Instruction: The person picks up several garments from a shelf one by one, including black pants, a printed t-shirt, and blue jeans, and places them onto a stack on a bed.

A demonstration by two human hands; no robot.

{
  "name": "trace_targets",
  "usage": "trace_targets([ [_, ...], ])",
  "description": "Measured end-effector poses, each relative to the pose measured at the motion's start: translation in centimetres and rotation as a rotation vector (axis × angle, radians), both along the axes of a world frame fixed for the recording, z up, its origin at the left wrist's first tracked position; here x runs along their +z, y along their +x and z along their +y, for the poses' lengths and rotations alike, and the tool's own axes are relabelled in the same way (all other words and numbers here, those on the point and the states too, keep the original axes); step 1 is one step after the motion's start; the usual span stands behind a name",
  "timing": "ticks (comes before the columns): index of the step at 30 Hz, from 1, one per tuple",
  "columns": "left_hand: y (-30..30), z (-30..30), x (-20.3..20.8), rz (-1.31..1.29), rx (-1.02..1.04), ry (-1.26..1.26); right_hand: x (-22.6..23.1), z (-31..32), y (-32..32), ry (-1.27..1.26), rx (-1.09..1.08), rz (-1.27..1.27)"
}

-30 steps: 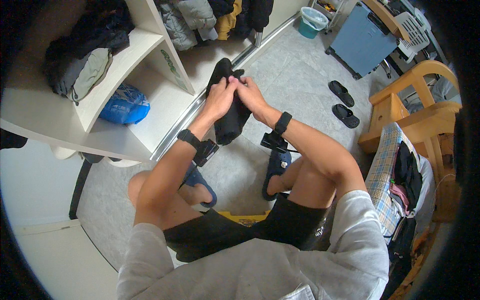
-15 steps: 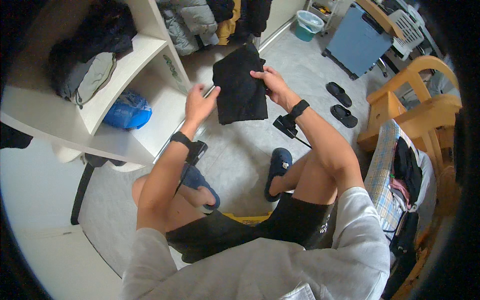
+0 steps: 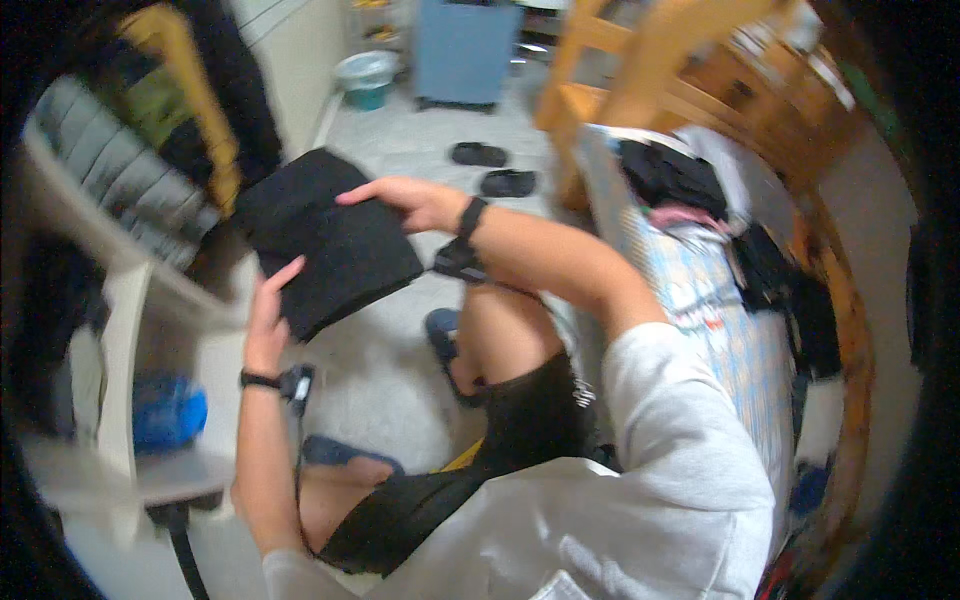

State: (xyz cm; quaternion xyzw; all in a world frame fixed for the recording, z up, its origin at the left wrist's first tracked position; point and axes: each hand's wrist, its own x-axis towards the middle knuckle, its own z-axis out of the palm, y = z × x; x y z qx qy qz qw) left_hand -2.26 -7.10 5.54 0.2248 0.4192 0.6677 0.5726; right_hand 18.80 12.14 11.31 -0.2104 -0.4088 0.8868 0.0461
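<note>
- On the left I see the left hand (image 3: 268, 310), thumb over the near-left edge of the folded black cloth (image 3: 340, 255), gripping it; its other fingers are hidden underneath.
- Between the hands, held above the floor (image 3: 375, 370), the cloth looks matte and flat, roughly rectangular, with layered edges and a shallow crease.
- On the right, I see the right hand (image 3: 410, 203) closed on the far-right edge, thumb on top, remaining fingers mostly concealed.

Two hands (image 3: 415, 204), one black cloth (image 3: 340, 258), two wristbands (image 3: 471, 217), two black slippers (image 3: 479, 154), one bin (image 3: 368, 98).
</note>
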Motion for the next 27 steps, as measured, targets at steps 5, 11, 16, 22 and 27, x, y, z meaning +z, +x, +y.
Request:
trace_targets([
  [5,3.0,1.7,-0.8,0.294,0.015,0.045,0.2,0.7,6.5,0.546,-0.552,-0.128],
  [11,3.0,2.9,-4.1,0.637,-0.08,-0.089,1.2,4.1,21.8,0.754,-1.137,-0.255],
  [16,1.5,3.4,-8.5,0.91,-0.038,-0.172,0.1,8.7,40.7,0.975,-1.725,-0.519],
  [22,2.5,-0.6,-11.6,1.439,-0.207,-0.108,3.1,8.7,61.7,0.993,-2.11,-0.752],
  [27,3.4,-2.1,-15.2,1.421,-0.323,-0.184,4.6,7.5,76.8,0.789,-2.25,-0.708],
])
